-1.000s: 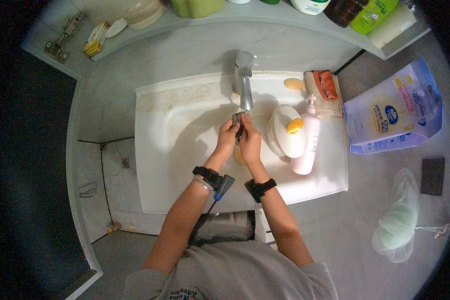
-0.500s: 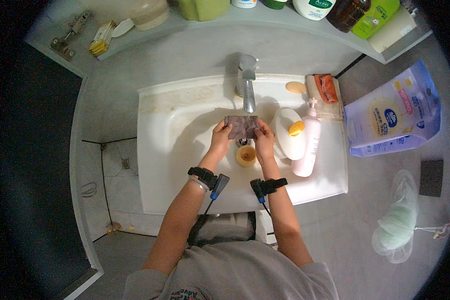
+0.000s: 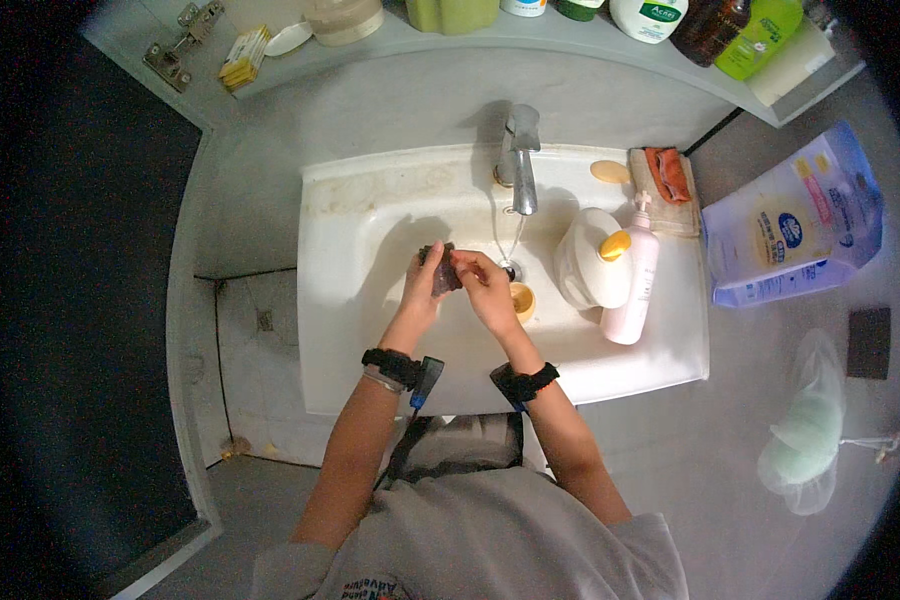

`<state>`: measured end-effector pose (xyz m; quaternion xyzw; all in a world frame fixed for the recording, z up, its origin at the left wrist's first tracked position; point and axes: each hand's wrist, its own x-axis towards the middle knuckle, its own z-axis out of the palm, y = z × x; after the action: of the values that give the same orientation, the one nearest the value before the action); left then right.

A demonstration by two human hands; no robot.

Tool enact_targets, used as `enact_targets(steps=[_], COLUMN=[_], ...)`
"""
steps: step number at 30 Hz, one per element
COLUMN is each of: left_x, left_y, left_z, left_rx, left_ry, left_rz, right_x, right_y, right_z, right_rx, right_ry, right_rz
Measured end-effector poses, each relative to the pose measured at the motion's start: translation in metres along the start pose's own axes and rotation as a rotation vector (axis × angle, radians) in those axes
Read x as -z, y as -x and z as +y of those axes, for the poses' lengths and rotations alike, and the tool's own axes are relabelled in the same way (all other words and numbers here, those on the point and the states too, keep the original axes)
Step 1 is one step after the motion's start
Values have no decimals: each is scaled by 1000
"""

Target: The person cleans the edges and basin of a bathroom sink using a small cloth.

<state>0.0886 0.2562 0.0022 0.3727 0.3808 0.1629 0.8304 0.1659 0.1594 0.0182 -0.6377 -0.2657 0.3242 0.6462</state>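
Observation:
A small dark greyish-purple cloth [image 3: 448, 278] is bunched up over the left half of the white sink basin [image 3: 370, 330]. My left hand [image 3: 420, 290] is closed around it, thumb on top. My right hand [image 3: 490, 293] pinches at the cloth's right edge with bent fingers, the fingertips partly hidden. From the chrome faucet [image 3: 523, 175], a thin stream of water runs down behind my right hand, beside the cloth and not over it. A small yellow round container [image 3: 523, 302] sits in the basin just right of my right wrist, partly covered by it.
A white jug-like container [image 3: 582, 265] with a yellow cap and a pink pump bottle [image 3: 632, 285] stand at the sink's right. Soap [image 3: 610, 172] and a folded cloth [image 3: 682, 215] lie on the back rim. A purple-white pouch [image 3: 795, 230] is farther right. Bottles line the shelf [image 3: 570, 45].
Both hands have moved left, away from below the faucet, with the cloth. Earlier it was stretched flat between them; now it is bunched in my left hand. The view has shifted slightly.

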Motion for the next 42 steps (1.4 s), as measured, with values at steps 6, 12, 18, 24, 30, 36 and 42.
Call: enact_targets(steps=[6, 12, 18, 24, 30, 36, 42], left_x=[12, 32, 21, 24, 18, 19, 14], left_y=[28, 35, 45, 42, 45, 44, 50], left_z=[12, 24, 42, 40, 43, 32, 38], left_rx=[-61, -116, -74, -140, -107, -200, -154], left_ry=[88, 14, -56, -1, -67, -207, -193], left_rz=[114, 30, 212, 181, 277, 281, 282], right_x=[-13, -4, -3, -8, -9, -12, -17], right_y=[16, 27, 31, 32, 29, 28, 28], right_z=[-5, -15, -35, -41, -35, -36, -24], right_rx=[-42, 4, -16, -11, 1, -33, -31], right_ry=[-156, -254, -230, -227, -215, -178, -172], right_rz=[-25, 123, 158, 141, 129, 134, 106])
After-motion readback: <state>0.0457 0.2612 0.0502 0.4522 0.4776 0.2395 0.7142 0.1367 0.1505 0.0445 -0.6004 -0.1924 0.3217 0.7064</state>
